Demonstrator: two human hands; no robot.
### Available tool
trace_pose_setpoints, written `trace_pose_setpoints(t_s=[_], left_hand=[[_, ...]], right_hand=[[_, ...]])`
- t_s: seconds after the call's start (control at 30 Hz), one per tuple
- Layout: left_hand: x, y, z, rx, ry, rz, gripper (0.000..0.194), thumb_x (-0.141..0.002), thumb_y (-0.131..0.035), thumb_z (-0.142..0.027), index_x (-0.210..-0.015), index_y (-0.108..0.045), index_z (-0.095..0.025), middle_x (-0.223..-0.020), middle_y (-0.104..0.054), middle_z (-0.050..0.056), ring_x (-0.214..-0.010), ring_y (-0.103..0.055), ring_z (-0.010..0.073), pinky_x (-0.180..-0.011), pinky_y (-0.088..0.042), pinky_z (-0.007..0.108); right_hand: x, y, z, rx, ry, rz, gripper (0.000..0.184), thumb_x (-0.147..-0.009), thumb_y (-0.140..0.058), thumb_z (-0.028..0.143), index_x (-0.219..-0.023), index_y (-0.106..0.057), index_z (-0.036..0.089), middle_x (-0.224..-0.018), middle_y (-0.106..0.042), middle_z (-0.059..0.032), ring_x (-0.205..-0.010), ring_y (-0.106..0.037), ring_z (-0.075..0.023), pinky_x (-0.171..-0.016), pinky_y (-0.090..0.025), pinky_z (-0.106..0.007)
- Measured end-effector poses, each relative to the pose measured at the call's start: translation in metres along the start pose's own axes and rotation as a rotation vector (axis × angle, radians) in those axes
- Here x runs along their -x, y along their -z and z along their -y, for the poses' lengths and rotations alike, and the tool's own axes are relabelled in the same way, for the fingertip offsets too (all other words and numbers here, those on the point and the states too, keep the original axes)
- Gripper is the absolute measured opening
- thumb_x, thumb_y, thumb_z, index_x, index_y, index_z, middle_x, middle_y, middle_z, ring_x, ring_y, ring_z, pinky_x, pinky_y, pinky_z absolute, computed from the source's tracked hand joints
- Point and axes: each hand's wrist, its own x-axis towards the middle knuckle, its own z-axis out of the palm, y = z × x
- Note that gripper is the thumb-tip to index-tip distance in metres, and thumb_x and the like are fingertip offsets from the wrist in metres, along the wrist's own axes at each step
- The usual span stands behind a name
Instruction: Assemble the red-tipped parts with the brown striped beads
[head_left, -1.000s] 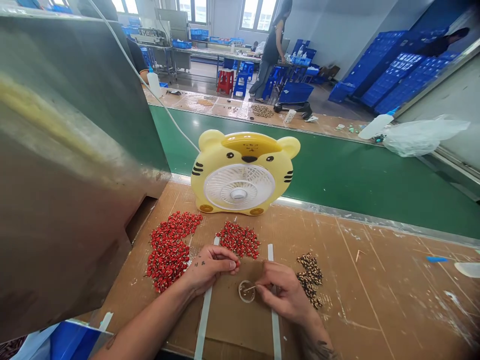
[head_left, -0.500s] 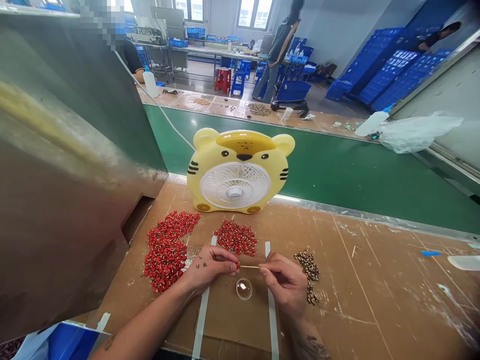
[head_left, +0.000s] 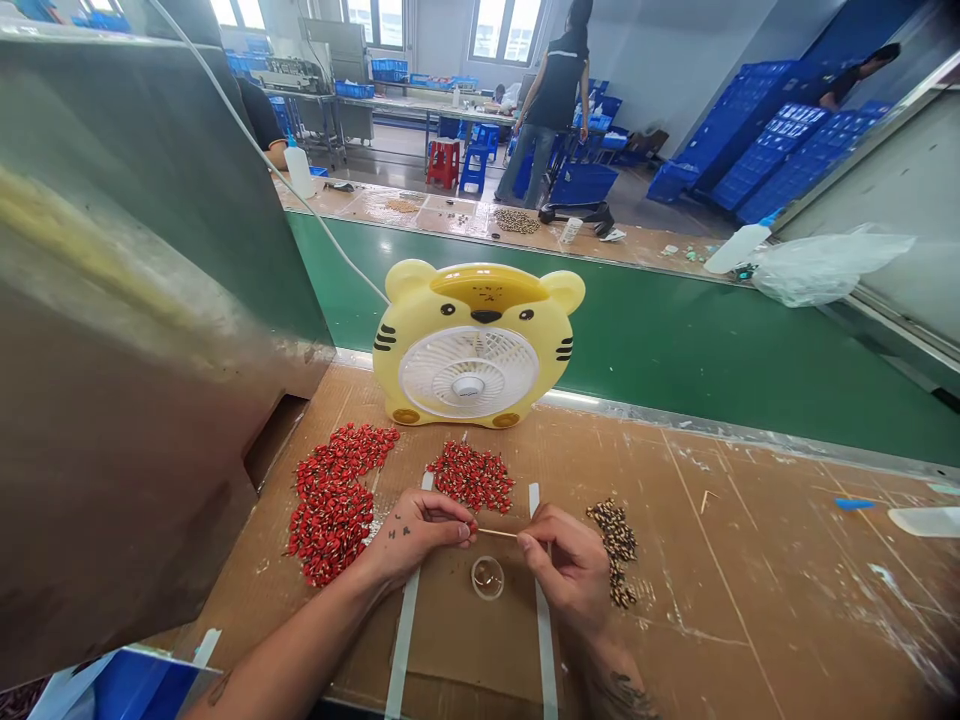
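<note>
Between thumb and fingertips, my left hand (head_left: 424, 530) pinches a small red piece (head_left: 472, 526). A thin wooden stick (head_left: 498, 532) is held in my right hand (head_left: 570, 560), its far end touching or very close to that red piece. Below the stick, a small round clear dish (head_left: 487, 578) with something glossy in it lies on a taped-down sheet of cardboard (head_left: 472, 650). Beyond my hands is a pile of red pieces (head_left: 472, 475), and a larger red pile (head_left: 330, 510) spreads left of my left hand. Small dark and gold pieces (head_left: 616, 535) lie just right of my right hand.
A yellow animal-faced fan (head_left: 480, 345) stands behind the piles, before a green board (head_left: 675, 350). A large metal housing (head_left: 150, 350) rises at the left. Farther back are a white bottle (head_left: 298, 170), a plastic bag (head_left: 825, 265) and a standing person (head_left: 559, 100).
The stick has tilted slightly at the red piece, while both hands stay nearly in place. In the background, the standing person has turned and shifted a little.
</note>
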Motion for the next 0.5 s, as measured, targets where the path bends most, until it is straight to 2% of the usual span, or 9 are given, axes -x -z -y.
trace_pose_setpoints(t_s=[0.07,0.17,0.27,0.3,0.37,0.43,0.5], left_hand=[[0.0,0.0,0.0,0.005,0.001,0.0,0.018,-0.061,-0.087,-0.022,-0.075,-0.078,-0.014,-0.076,-0.077,0.006,-0.069,-0.069,0.0154,-0.07,-0.052,0.025],[0.0,0.0,0.0,0.012,0.002,0.001,0.019,-0.061,-0.087,-0.022,-0.075,-0.078,-0.014,-0.077,-0.077,0.006,-0.068,-0.069,0.0154,-0.069,-0.052,0.025],[0.0,-0.001,-0.001,0.008,0.006,-0.001,0.019,-0.061,-0.087,-0.022,-0.075,-0.078,-0.014,-0.075,-0.077,0.006,-0.067,-0.068,0.0142,-0.069,-0.051,0.024],[0.0,-0.001,-0.002,0.002,0.006,-0.006,0.019,-0.062,-0.087,-0.022,-0.075,-0.078,-0.014,-0.074,-0.077,0.006,-0.067,-0.068,0.014,-0.069,-0.051,0.024],[-0.001,0.0,-0.004,-0.006,0.01,-0.022,0.019,-0.063,-0.087,-0.023,-0.076,-0.078,-0.014,-0.073,-0.076,0.005,-0.067,-0.068,0.0136,-0.068,-0.05,0.022],[-0.002,0.001,-0.005,0.005,0.017,-0.04,0.019,-0.063,-0.087,-0.023,-0.077,-0.077,-0.013,-0.072,-0.076,0.005,-0.066,-0.068,0.0131,-0.067,-0.05,0.021],[-0.002,0.002,-0.005,0.024,0.02,-0.047,0.021,-0.063,-0.088,-0.023,-0.078,-0.077,-0.013,-0.071,-0.075,0.005,-0.066,-0.068,0.0129,-0.067,-0.05,0.021]], right_hand=[[-0.001,0.006,0.001,-0.014,0.015,0.051,0.025,-0.09,-0.056,0.025,-0.066,-0.057,0.02,-0.058,-0.049,0.0013,-0.055,-0.047,-0.0145,-0.054,-0.034,-0.027],[-0.005,0.013,0.005,0.07,0.039,0.284,0.026,-0.09,-0.055,0.024,-0.064,-0.055,0.019,-0.06,-0.05,0.0011,-0.058,-0.048,-0.0143,-0.056,-0.034,-0.027],[-0.007,0.017,0.011,0.193,-0.018,0.489,0.024,-0.09,-0.058,0.024,-0.067,-0.057,0.019,-0.064,-0.053,0.0008,-0.062,-0.051,-0.0142,-0.058,-0.036,-0.025],[-0.008,0.019,0.011,0.221,-0.054,0.507,0.023,-0.091,-0.059,0.026,-0.069,-0.059,0.019,-0.066,-0.055,0.0005,-0.063,-0.052,-0.0143,-0.059,-0.037,-0.025],[-0.008,0.028,0.008,0.277,-0.133,0.456,0.02,-0.092,-0.06,0.029,-0.076,-0.062,0.019,-0.069,-0.058,-0.0002,-0.065,-0.054,-0.0149,-0.06,-0.039,-0.025],[-0.009,0.045,0.002,0.347,-0.203,0.354,0.017,-0.095,-0.056,0.029,-0.083,-0.065,0.019,-0.075,-0.061,-0.0018,-0.068,-0.056,-0.0159,-0.063,-0.041,-0.027],[-0.009,0.067,-0.006,0.437,-0.256,0.306,0.016,-0.095,-0.053,0.024,-0.089,-0.066,0.019,-0.082,-0.065,-0.0039,-0.075,-0.058,-0.0181,-0.069,-0.045,-0.029]])
